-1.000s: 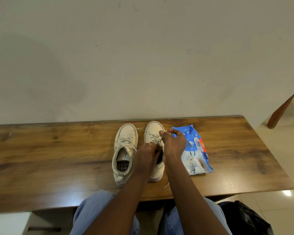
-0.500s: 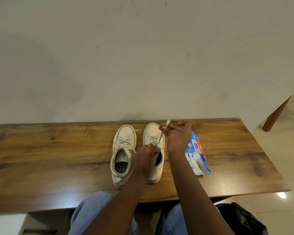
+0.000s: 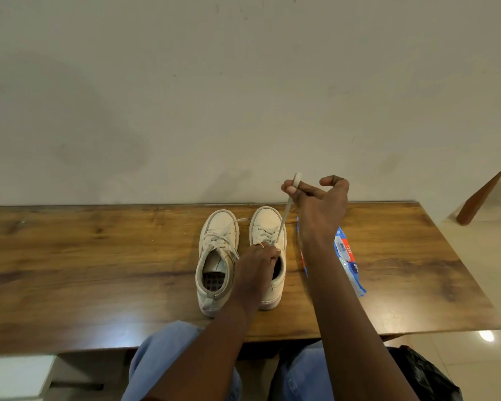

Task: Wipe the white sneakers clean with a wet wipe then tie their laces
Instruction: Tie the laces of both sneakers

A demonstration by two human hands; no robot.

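Two white sneakers stand side by side on the wooden table (image 3: pixel 99 256), toes toward the wall. The left sneaker (image 3: pixel 217 256) has loose laces spread over its tongue. My left hand (image 3: pixel 258 261) presses on the tongue and collar of the right sneaker (image 3: pixel 268 227), fingers closed there. My right hand (image 3: pixel 321 204) is raised above the table's far edge and pinches a white lace (image 3: pixel 285 215), which runs taut and slanted down to the right sneaker's eyelets. The lace end sticks up past my fingers.
A blue wet wipe pack (image 3: pixel 347 256) lies flat right of the sneakers, partly under my right forearm. A pale wall stands behind the table. A wooden leg (image 3: pixel 480 195) slants at far right. A black bag (image 3: pixel 425 374) sits on the floor by my right knee.
My right hand has risen up and away from the right sneaker, pulling the lace out long and taut. My left hand has stayed on the sneaker.
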